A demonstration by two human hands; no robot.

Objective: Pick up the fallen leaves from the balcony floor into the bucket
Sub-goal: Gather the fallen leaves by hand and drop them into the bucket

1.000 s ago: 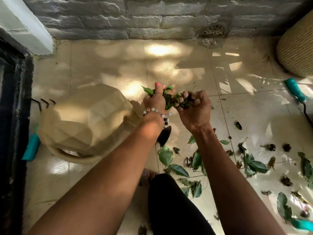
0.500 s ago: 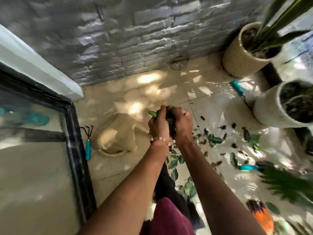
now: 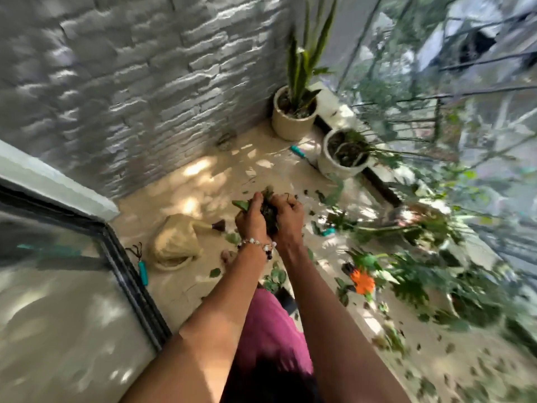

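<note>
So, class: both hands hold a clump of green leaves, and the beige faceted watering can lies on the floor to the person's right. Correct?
Not quite. The head view shows the beige faceted watering can on the person's left. Both hands, left and right, do hold the clump of green leaves.

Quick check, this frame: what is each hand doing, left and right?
Left hand: fingers curled, gripping the bunch of leaves.
Right hand: fingers curled, gripping the same bunch from the other side.

Tiled floor (image 3: 203, 181) carries scattered leaves (image 3: 276, 277), toppled bucket (image 3: 174, 242), two pots (image 3: 293, 117).
</note>
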